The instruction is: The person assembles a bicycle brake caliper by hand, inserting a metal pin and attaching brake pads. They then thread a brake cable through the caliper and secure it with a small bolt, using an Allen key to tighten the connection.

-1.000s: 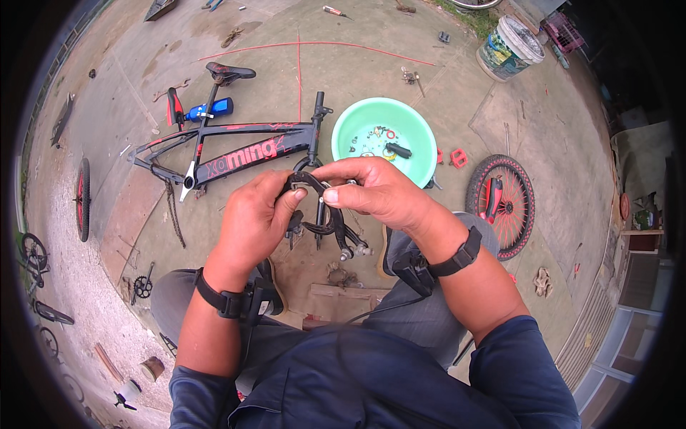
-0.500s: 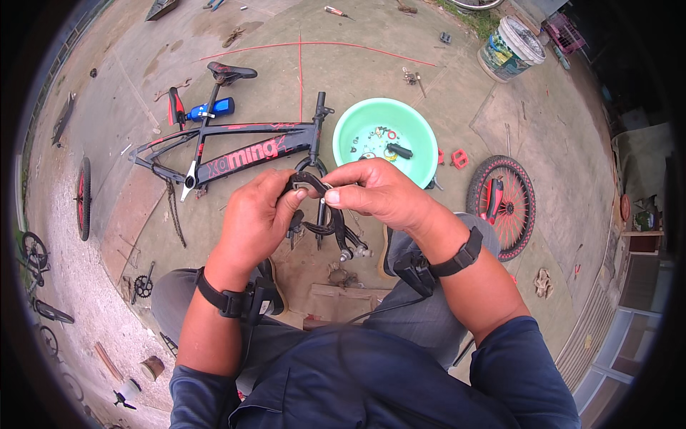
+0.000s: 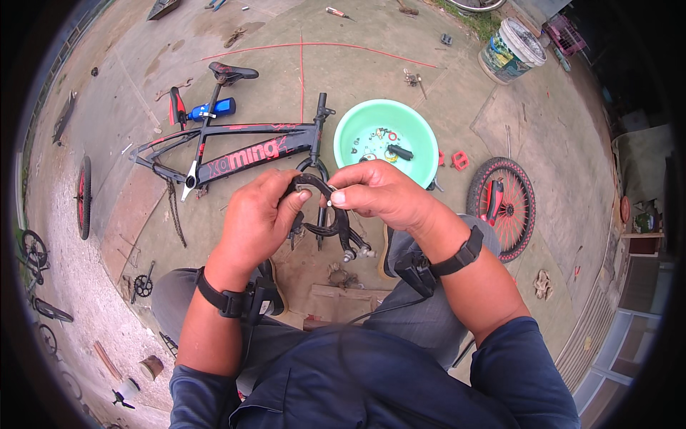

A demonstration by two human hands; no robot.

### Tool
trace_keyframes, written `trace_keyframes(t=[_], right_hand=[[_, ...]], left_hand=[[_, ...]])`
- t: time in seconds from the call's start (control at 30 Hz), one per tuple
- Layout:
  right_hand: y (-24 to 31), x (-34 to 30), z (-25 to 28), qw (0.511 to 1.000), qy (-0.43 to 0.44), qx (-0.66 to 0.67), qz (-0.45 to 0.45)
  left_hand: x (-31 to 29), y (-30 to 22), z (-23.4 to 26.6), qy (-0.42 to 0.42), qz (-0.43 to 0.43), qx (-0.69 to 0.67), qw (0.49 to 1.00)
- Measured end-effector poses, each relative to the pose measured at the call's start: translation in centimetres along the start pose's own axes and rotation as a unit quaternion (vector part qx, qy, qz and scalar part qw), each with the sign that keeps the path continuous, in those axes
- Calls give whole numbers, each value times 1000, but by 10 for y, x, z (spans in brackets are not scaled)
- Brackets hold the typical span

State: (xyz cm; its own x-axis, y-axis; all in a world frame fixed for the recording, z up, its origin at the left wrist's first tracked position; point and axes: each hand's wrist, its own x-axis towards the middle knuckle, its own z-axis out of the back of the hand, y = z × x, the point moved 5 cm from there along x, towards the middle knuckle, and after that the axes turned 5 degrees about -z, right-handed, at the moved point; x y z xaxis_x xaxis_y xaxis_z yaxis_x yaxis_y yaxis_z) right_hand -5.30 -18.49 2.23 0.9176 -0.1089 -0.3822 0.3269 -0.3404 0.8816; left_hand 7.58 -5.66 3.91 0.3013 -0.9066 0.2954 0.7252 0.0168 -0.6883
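Between my hands is a black bicycle brake caliper [image 3: 344,227] with curved arms and silver fittings at its lower end. My left hand [image 3: 251,216] is closed on its upper left arm, the thumb pressing against it. On the other side my right hand [image 3: 382,194] pinches the caliper's upper right part, where a small pale piece shows by the thumb tip. Just beyond lies a black and red bicycle frame [image 3: 250,159] on its side, with its saddle [image 3: 232,72] and fork attached. My fingers hide part of the caliper and fork.
A green basin [image 3: 426,132] of small parts stands beyond my right hand. A red-spoked wheel [image 3: 525,229] lies at the right, near red pedals [image 3: 459,159]. Another wheel [image 3: 84,196] is at the far left. A chain [image 3: 174,211] and crankset [image 3: 143,285] lie left; a bucket [image 3: 511,53] stands far right.
The caliper has turned slightly in my fingers, its lower end shifting a little to the right. Both hands keep their grip and have barely moved.
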Motion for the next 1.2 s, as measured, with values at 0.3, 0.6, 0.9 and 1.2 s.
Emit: trace_keyframes(t=[0.3,0.6,0.9,1.2], right_hand=[[-5,1,3,1000,7,16,-12],[-10,2,6,999,7,29,-26],[-11,1,8,998,4,47,-30],[-12,1,9,998,-2,60,-28]], left_hand=[[0,-1,4,-5,19,-51,998],[0,1,4,-2,54,-86,995],[-3,9,2,-10,85,-135,987],[-3,7,4,-11,71,-118,990]])
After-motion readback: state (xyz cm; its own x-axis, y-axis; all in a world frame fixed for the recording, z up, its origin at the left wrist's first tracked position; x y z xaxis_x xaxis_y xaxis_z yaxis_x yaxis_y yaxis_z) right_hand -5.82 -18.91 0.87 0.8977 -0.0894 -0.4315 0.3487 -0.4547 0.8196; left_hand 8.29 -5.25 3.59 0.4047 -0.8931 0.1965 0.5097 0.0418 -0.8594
